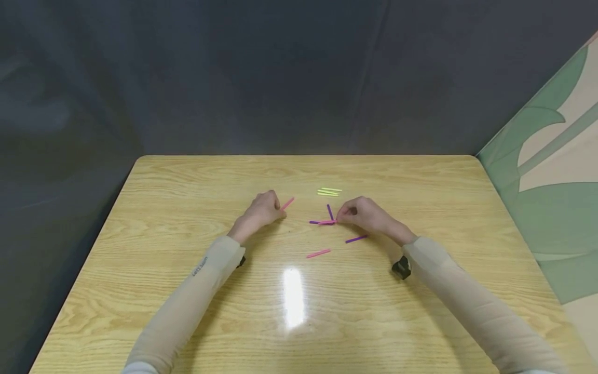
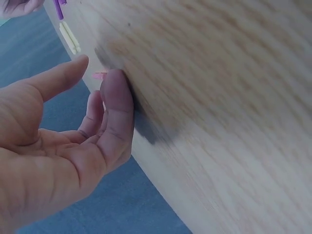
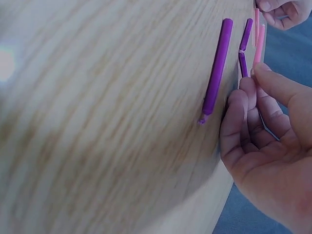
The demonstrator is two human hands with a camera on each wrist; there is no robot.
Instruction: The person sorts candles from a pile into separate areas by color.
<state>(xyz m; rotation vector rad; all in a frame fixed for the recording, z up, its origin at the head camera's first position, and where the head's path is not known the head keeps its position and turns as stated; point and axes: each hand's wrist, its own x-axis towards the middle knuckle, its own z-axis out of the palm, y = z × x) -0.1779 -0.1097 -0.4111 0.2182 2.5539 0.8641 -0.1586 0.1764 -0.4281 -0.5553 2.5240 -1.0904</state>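
My left hand (image 1: 264,209) is low over the table, fingers bent and thumb apart from them in the left wrist view. A thin pink stick (image 1: 288,203) lies right at its fingertips, partly hidden behind a finger. With thumb and forefinger my right hand (image 1: 366,214) pinches one end of another thin pink stick (image 3: 260,44). That stick overlaps a purple stick (image 1: 314,222) lying crosswise in the head view. A second purple stick (image 1: 329,211) slants up from the same spot. Close below the right hand lies a separate purple stick (image 1: 356,239).
Several yellow-green sticks (image 1: 329,192) lie side by side beyond the hands. Nearer the front is one more pink stick (image 1: 318,253). The wooden table (image 1: 187,182) ends at a dark curtain (image 1: 280,78) behind; a leaf-patterned surface (image 1: 551,156) stands at its right.
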